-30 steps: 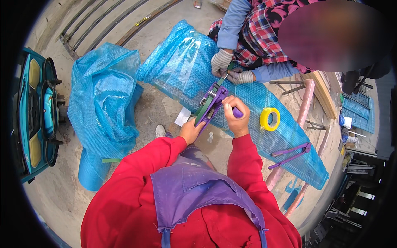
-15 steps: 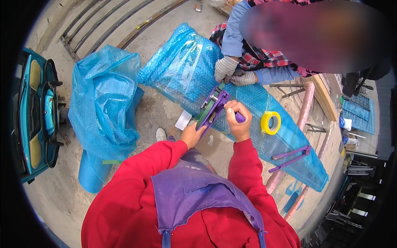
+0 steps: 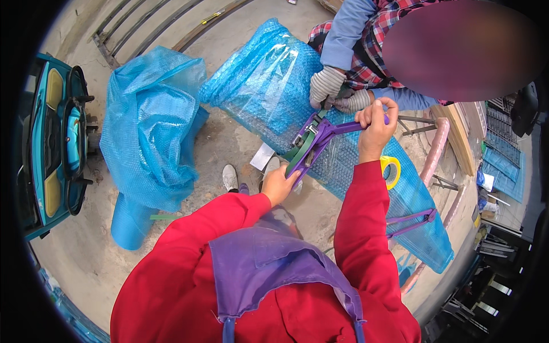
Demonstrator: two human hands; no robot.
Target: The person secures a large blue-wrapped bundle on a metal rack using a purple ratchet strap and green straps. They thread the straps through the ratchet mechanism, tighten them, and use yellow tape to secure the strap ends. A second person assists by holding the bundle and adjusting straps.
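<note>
A long bundle in blue bubble wrap (image 3: 349,166) lies slantwise before me. On it rests a purple hand strapping tensioner (image 3: 320,137) with a green plastic strap (image 3: 297,154) running through it. My left hand (image 3: 279,185) is closed round the tool's near end and the strap there. Its long lever stands swung out to the right, with my right hand (image 3: 374,127) wrapped round the end. Beyond the tool, a co-worker's hands in striped gloves (image 3: 327,84) hold the strap area against the bundle. What their fingertips grip is hidden.
On the bundle's right part lie a yellow tape roll (image 3: 397,172) and a second purple long-handled tool (image 3: 413,222). Loose blue bubble wrap on a roll (image 3: 150,131) stands at left, beside a teal machine (image 3: 50,143). Metal bars (image 3: 154,28) lie behind. Pink-wrapped rails (image 3: 437,150) run under the bundle.
My right hand has swung the lever away from the tool's body, up and to the right. My left hand stays on the tool. The whole view has shifted slightly.
</note>
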